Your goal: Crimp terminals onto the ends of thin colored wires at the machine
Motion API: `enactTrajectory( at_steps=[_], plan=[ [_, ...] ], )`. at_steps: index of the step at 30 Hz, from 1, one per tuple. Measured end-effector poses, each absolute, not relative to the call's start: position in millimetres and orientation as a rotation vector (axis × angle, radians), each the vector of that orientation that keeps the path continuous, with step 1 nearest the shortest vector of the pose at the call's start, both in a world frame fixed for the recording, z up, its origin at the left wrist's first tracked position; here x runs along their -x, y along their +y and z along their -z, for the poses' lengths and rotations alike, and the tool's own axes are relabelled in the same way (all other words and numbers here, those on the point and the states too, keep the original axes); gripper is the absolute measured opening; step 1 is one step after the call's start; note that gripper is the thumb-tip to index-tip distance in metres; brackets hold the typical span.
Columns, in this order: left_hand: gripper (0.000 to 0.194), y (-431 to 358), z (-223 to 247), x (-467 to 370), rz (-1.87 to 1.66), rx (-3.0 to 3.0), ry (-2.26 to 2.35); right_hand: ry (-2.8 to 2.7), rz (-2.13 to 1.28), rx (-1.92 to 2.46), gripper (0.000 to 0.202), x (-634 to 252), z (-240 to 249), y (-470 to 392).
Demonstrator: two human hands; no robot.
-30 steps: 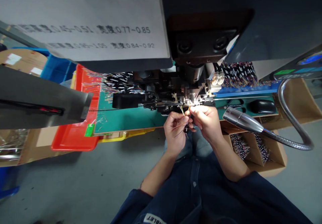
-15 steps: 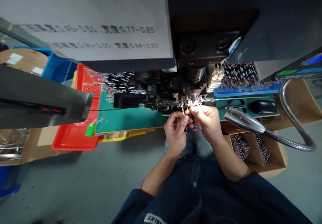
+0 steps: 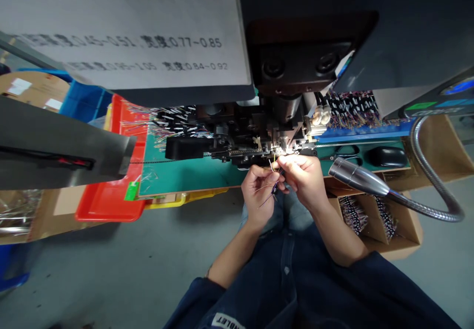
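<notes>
My left hand (image 3: 258,194) is closed on a small bundle of thin coloured wires (image 3: 273,167), just in front of a crimping machine (image 3: 283,139). White, yellow and purple strands stick out past its fingers. Close beside it, my right hand (image 3: 304,175) pinches wire ends between thumb and forefinger, right under the lit tooling of the machine. Its fingertips hide where the wire meets the tooling. A dark piece of the cable shows below, between both hands.
A flexible metal lamp (image 3: 359,177) reaches in from the right. Pliers (image 3: 346,155) and a black mouse-shaped object (image 3: 388,157) lie on the green board (image 3: 192,175). A red tray (image 3: 107,203) stands left; a cardboard box (image 3: 403,247) with wire bundles stands lower right.
The wire ends between my fingers have shifted slightly; the white strand now leans apart from the yellow one. Both hands stay at nearly the same spot before the machine.
</notes>
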State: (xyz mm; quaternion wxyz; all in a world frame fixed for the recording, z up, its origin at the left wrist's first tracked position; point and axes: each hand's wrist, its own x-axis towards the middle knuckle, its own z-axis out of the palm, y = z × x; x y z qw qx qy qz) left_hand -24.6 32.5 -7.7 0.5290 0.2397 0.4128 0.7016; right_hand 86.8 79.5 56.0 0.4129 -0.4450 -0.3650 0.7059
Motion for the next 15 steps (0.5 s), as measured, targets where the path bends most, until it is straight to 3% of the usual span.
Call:
enactTrajectory(
  at_steps=[15],
  plan=[
    [0.04, 32.7, 5.4, 22.8, -1.703, -0.505, 1.007, -0.869, -1.767, 1.11, 0.04, -85.0, -54.5, 79.1]
  ],
)
